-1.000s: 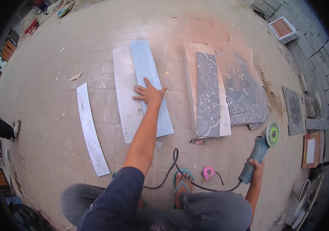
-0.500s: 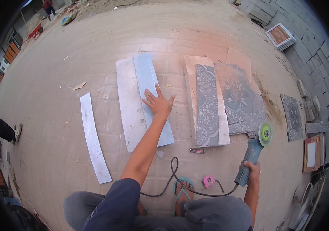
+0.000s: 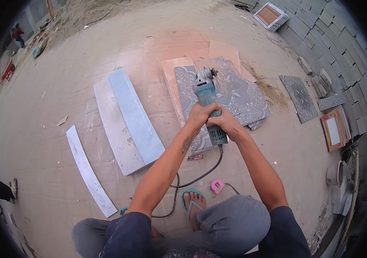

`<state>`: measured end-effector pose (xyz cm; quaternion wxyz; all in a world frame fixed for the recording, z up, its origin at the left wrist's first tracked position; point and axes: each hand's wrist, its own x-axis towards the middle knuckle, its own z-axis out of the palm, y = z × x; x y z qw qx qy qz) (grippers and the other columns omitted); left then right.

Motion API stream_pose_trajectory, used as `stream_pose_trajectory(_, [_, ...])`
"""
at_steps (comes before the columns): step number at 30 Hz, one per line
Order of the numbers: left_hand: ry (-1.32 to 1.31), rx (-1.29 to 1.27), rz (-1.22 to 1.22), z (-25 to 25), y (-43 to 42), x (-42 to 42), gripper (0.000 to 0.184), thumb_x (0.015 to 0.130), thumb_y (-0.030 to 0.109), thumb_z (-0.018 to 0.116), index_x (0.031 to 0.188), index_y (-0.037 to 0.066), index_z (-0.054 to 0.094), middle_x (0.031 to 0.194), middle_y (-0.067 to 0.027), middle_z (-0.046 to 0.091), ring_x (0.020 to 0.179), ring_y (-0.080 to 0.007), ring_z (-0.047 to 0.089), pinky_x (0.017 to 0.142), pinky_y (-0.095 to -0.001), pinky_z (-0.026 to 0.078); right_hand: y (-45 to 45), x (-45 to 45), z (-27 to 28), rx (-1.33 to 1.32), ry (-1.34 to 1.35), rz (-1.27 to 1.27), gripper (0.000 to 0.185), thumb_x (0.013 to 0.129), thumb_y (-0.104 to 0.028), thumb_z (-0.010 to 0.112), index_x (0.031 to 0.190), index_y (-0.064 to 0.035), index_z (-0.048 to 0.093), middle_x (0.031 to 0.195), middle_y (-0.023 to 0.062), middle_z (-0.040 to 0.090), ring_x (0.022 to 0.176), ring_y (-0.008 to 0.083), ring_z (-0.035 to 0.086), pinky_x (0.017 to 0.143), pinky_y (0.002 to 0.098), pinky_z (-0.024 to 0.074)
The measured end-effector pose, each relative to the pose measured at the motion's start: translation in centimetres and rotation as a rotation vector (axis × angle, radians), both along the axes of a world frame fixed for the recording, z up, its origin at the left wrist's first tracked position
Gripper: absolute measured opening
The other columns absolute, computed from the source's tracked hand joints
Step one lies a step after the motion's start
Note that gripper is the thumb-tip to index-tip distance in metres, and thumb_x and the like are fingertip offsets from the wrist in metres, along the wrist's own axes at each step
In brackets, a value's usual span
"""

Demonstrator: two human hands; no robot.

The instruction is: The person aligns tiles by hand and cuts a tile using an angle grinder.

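An angle grinder (image 3: 206, 93) is held in both hands, its head pointing away from me. My left hand (image 3: 201, 115) wraps the left side of its body, and my right hand (image 3: 227, 122) grips it from the right, lower down. The green disc cannot be made out at the head. Beneath the grinder lie patterned grey tiles (image 3: 245, 96), partly hidden by it and my hands. To the left, a light blue tile strip (image 3: 134, 114) rests on a paler slab (image 3: 114, 124). The black cord (image 3: 205, 173) runs from the grinder's rear towards my feet.
A narrow white strip (image 3: 89, 172) lies at the left. Near my sandaled foot (image 3: 193, 202) sit a pink tape measure (image 3: 217, 186) and a small red-and-black item (image 3: 196, 158). Along the block wall (image 3: 340, 47) are a crate (image 3: 270, 17), another patterned tile (image 3: 298, 99) and a frame (image 3: 333, 130).
My left hand has come off the blue strip and onto the grinder. The grinder has moved left, over the patterned tiles, and its green disc face no longer shows. The view has shifted right.
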<state>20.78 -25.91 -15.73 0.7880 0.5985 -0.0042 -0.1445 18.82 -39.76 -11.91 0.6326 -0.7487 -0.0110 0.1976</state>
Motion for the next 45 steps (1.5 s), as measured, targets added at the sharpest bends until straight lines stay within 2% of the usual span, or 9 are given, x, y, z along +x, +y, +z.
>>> stream_pose_trajectory(5, [-0.216,0.058,-0.001,5.9,6.7,1.9,0.065,0.090,0.043,0.058,0.138,0.000,0.045,0.115,-0.0112,0.061,0.100,-0.0175,0.059,0.085,-0.0327,0.047,6.5,2.4,6.0,-0.040,-0.146,0.047,0.035,0.071,-0.021,0.070,0.096,0.0024,0.061,0.078,0.0084,0.063,0.061,0.0153,0.059,0.055,0.0287,0.0477])
stream_pose_trajectory(9, [-0.475,-0.068,0.292,5.0,11.4,1.4,0.083,0.092,0.049,0.052,0.156,0.008,0.018,0.123,-0.0151,0.054,0.107,-0.0215,0.055,0.090,-0.0388,0.045,11.5,6.2,9.7,0.356,-0.036,0.093,0.040,0.077,-0.027,0.071,0.101,0.0033,0.061,0.079,0.0121,0.065,0.059,0.0191,0.064,0.054,0.0313,0.0550])
stream_pose_trajectory(13, [-0.887,0.805,0.327,5.4,13.8,-1.8,0.107,0.085,0.042,0.067,0.157,0.014,-0.006,0.135,-0.0285,0.046,0.117,-0.0387,0.054,0.095,-0.0478,0.044,15.3,10.5,13.1,0.392,0.162,0.223,0.041,0.078,-0.025,0.066,0.104,0.0059,0.058,0.078,0.0136,0.065,0.061,0.0223,0.067,0.059,0.0328,0.0600])
stream_pose_trajectory(18, [-0.905,0.668,0.679,3.5,14.1,0.6,0.093,0.083,0.019,0.070,0.152,0.001,0.011,0.104,-0.0268,0.063,0.091,-0.0453,0.061,0.080,-0.0502,0.047,20.2,14.1,9.3,0.309,0.094,0.157,0.047,0.078,-0.024,0.066,0.109,0.0075,0.049,0.083,0.0174,0.064,0.062,0.0232,0.066,0.054,0.0349,0.0587])
stream_pose_trajectory(24, [-1.102,0.753,0.653,0.2,17.9,1.7,0.085,0.081,0.013,0.068,0.151,0.000,0.020,0.087,-0.0240,0.063,0.073,-0.0440,0.057,0.071,-0.0483,0.045,22.0,15.6,4.7,0.289,0.145,0.121,0.043,0.078,-0.024,0.067,0.106,0.0044,0.050,0.081,0.0174,0.064,0.061,0.0244,0.066,0.055,0.0363,0.0589])
stream_pose_trajectory(34, [-1.138,0.961,0.561,-6.0,20.1,6.1,0.087,0.079,0.014,0.069,0.151,-0.002,0.024,0.084,-0.0200,0.064,0.068,-0.0352,0.058,0.071,-0.0430,0.050,23.5,18.3,-0.5,0.350,0.226,0.040,0.036,0.077,-0.025,0.067,0.097,0.0024,0.056,0.076,0.0139,0.064,0.056,0.0221,0.064,0.053,0.0353,0.0570])
stream_pose_trajectory(37, [-1.113,0.850,0.592,-6.5,19.4,6.1,0.082,0.082,0.016,0.068,0.150,-0.002,0.027,0.085,-0.0194,0.064,0.068,-0.0350,0.058,0.071,-0.0428,0.050,23.0,18.6,-0.8,0.256,0.189,-0.003,0.032,0.076,-0.025,0.068,0.095,-0.0001,0.057,0.075,0.0115,0.063,0.055,0.0199,0.062,0.050,0.0335,0.0545])
stream_pose_trajectory(41, [-0.978,1.125,0.428,-7.3,23.7,3.0,0.073,0.089,0.028,0.067,0.152,0.012,0.033,0.117,-0.0221,0.059,0.102,-0.0350,0.057,0.096,-0.0453,0.043,22.4,17.6,-1.4,0.188,0.186,-0.004,0.031,0.076,-0.023,0.069,0.094,0.0001,0.059,0.072,0.0096,0.062,0.054,0.0193,0.061,0.051,0.0316,0.0534])
stream_pose_trajectory(45, [0.110,1.334,0.493,-11.5,27.5,-0.2,0.069,0.094,0.047,0.055,0.153,0.019,0.033,0.153,-0.0294,0.028,0.145,-0.0407,0.022,0.115,-0.0649,0.006,20.3,16.9,-2.3,0.079,0.158,0.011,0.035,0.076,-0.027,0.069,0.092,0.0022,0.059,0.073,0.0112,0.063,0.054,0.0186,0.062,0.050,0.0322,0.0549])
